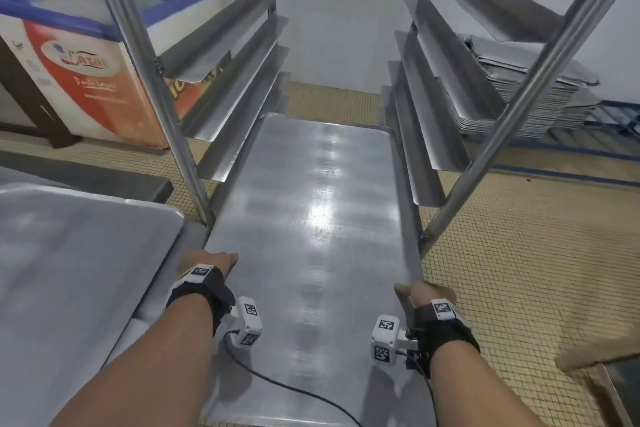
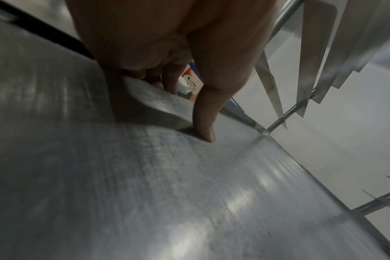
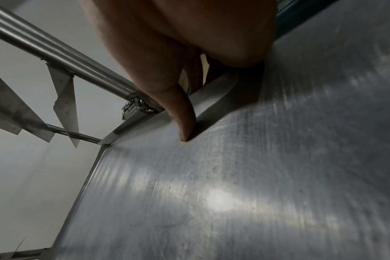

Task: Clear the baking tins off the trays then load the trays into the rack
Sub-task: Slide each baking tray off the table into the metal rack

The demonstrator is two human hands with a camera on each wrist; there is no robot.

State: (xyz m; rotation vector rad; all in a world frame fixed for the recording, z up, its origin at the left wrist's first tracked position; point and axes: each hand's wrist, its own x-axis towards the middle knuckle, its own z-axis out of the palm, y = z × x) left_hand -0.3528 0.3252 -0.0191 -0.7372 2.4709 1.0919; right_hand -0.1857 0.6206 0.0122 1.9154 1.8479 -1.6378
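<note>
A long bare metal tray [image 1: 311,236] lies partway into the steel rack [image 1: 450,135], its far end between the lowest side rails. My left hand [image 1: 211,263] grips the tray's left rim, thumb [image 2: 204,121] on top and fingers curled under the edge. My right hand [image 1: 420,295] grips the right rim the same way, thumb [image 3: 180,116] pressed on the tray [image 3: 234,193] surface. No baking tins show on this tray [image 2: 167,193].
Another bare tray [image 1: 69,270] sits on a surface at the left. A red and white chest freezer [image 1: 79,80] stands behind the rack's left post. A stack of trays [image 1: 530,94] rests on a blue pallet at the right. Tiled floor lies all around.
</note>
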